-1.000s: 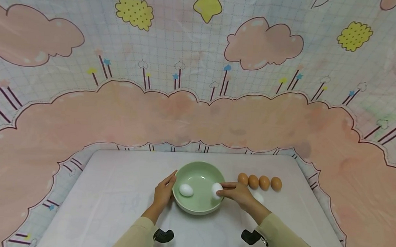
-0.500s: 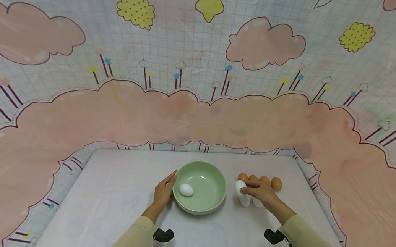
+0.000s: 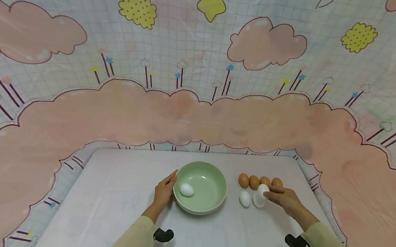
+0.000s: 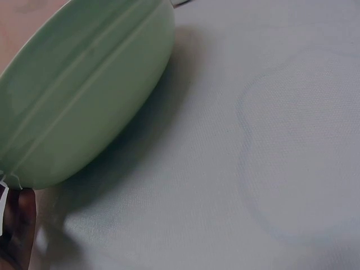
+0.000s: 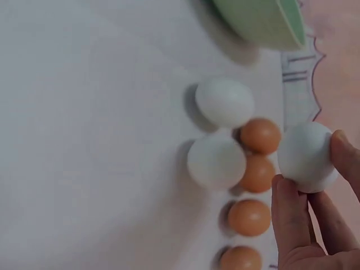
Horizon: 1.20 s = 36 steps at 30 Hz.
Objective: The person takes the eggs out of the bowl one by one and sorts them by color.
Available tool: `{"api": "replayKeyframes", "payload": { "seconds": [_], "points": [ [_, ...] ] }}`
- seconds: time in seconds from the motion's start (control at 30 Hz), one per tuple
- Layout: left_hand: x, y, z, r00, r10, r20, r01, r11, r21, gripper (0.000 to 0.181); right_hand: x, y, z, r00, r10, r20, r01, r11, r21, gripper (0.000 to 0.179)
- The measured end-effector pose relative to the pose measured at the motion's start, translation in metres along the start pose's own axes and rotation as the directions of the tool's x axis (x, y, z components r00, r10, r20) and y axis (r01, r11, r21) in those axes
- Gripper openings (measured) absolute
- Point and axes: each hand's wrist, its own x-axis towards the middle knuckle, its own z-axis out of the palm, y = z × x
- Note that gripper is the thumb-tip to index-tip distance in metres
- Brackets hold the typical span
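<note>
A light green bowl (image 3: pixel 210 193) stands mid-table with one white egg (image 3: pixel 187 189) inside at its left. My left hand (image 3: pixel 164 192) rests against the bowl's left outer side, its fingers fairly straight; in the left wrist view only part of that hand shows at the lower-left corner. To the right of the bowl, my right hand (image 3: pixel 285 200) pinches a white egg (image 5: pixel 307 156) between thumb and fingers, raised off the table. Below it, two white eggs (image 5: pixel 225 102) lie on the table beside a row of several brown eggs (image 3: pixel 244 180).
The table (image 3: pixel 117 194) has a white cover. A patterned backdrop (image 3: pixel 170 117) with clouds and stars hangs behind and around it. Black wrist devices (image 3: pixel 163 235) sit by both sleeves.
My right hand has carried the white egg out from over the bowl, rightward to above the other white eggs. My left hand and the bowl have stayed in place.
</note>
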Motion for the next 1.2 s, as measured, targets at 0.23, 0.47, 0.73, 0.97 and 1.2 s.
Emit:
{"api": "replayKeyframes", "payload": {
  "seconds": [0.23, 0.47, 0.73, 0.97, 1.2],
  "points": [
    [0.001, -0.001, 0.001, 1.000, -0.011, 0.005, 0.011, 1.000, -0.007, 0.041, 0.002, 0.019, -0.019, 1.000, 0.010, 0.003, -0.010, 0.999, 0.043, 0.065],
    [0.000, 0.000, 0.000, 1.000, -0.020, 0.012, 0.020, 1.000, -0.009, 0.040, 0.008, 0.038, -0.029, 0.998, 0.057, -0.013, -0.058, 0.998, -0.001, 0.069],
    [-0.001, 0.000, -0.001, 0.999, -0.023, 0.025, 0.023, 1.000, -0.015, 0.041, 0.016, 0.058, -0.031, 0.998, 0.061, -0.020, -0.061, 0.998, 0.026, 0.061],
    [0.000, -0.001, 0.000, 1.000, -0.016, 0.020, 0.016, 1.000, -0.018, 0.040, 0.020, 0.063, -0.028, 0.998, 0.052, -0.036, -0.052, 0.998, 0.021, 0.057],
    [0.001, -0.002, 0.000, 0.999, -0.020, 0.026, 0.021, 1.000, -0.014, 0.041, 0.021, 0.062, -0.025, 0.998, 0.036, -0.045, -0.038, 0.999, -0.037, 0.057]
  ]
}}
